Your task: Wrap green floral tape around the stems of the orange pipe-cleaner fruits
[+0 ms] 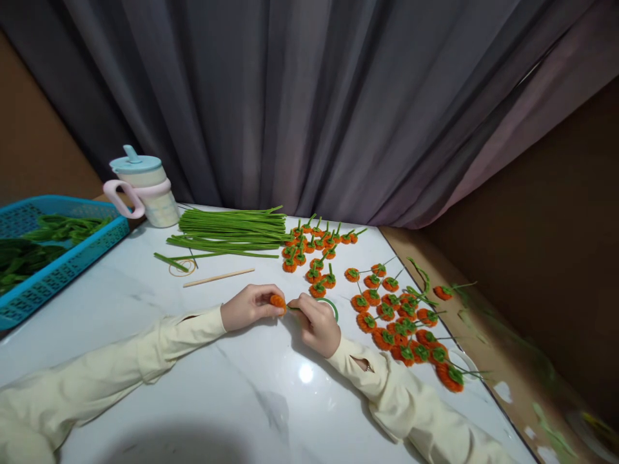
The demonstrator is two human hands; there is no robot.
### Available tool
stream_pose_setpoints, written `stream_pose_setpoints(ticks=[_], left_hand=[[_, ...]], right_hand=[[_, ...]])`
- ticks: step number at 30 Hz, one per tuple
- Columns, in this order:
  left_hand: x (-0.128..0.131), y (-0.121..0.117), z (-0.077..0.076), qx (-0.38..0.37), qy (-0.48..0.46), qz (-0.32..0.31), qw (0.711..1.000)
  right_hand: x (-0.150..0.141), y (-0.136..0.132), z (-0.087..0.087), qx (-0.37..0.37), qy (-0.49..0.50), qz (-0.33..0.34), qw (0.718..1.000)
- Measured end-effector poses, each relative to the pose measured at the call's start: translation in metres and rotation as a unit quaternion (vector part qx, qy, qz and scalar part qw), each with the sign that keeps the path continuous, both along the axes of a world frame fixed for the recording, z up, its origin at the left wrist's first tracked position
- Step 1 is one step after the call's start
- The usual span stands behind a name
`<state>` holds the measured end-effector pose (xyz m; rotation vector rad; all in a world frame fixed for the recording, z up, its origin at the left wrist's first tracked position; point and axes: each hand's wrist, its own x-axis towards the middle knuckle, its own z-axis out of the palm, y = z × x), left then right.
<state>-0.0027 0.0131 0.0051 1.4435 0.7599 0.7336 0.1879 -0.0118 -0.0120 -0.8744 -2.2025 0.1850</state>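
Observation:
My left hand (251, 306) pinches a small orange fuzzy fruit (277, 301) made of pipe cleaner, held just above the table. Facing it, my right hand (316, 323) is closed on a thin green stem (293, 308) that points toward the fruit; whether the two are joined I cannot tell. Partly hidden behind my right hand lies a round roll with a green rim (333, 308). To the right spread several finished orange fruits (385, 311) with green leaf tops, some with thin wire stems. Farther back, more orange fruits (316, 264) carry short green stems.
Green pipe cleaners (232, 224) lie bundled at the back, with a wooden stick (218, 278) and a rubber band (175, 269) in front. A lidded cup (162, 205) and a blue basket (72, 270) stand left. The white table (193, 399) ends at right beside scraps.

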Motion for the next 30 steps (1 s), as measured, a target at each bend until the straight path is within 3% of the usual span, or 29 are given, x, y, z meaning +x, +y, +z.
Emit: stream_pose_setpoints(ticks=[3, 7, 13, 18, 24, 27, 30], left_hand=[[0.000, 0.002, 0.002, -0.090, -0.045, -0.012, 0.995], [0.000, 0.005, 0.001, -0.152, -0.076, -0.031, 0.985], [0.000, 0.008, -0.005, -0.250, -0.113, -0.072, 0.959], [-0.001, 0.008, -0.010, -0.331, -0.138, -0.087, 0.929], [-0.003, 0.004, -0.005, -0.403, -0.136, -0.086, 0.901], [-0.004, 0.006, -0.003, -0.405, -0.115, -0.078, 0.904], [-0.004, 0.011, -0.002, -0.380, -0.075, -0.072, 0.919]], right_hand=[[0.002, 0.000, 0.000, 0.101, -0.062, -0.016, 0.993], [0.004, 0.000, 0.003, 0.247, -0.124, -0.003, 0.961], [0.005, 0.000, 0.010, 0.341, -0.175, 0.016, 0.923], [0.008, -0.001, 0.010, 0.323, -0.176, 0.033, 0.929], [0.011, -0.001, 0.008, 0.328, -0.167, 0.037, 0.929], [0.011, 0.000, 0.000, 0.277, -0.139, 0.043, 0.950], [0.008, 0.001, -0.006, 0.159, -0.064, 0.028, 0.985]])
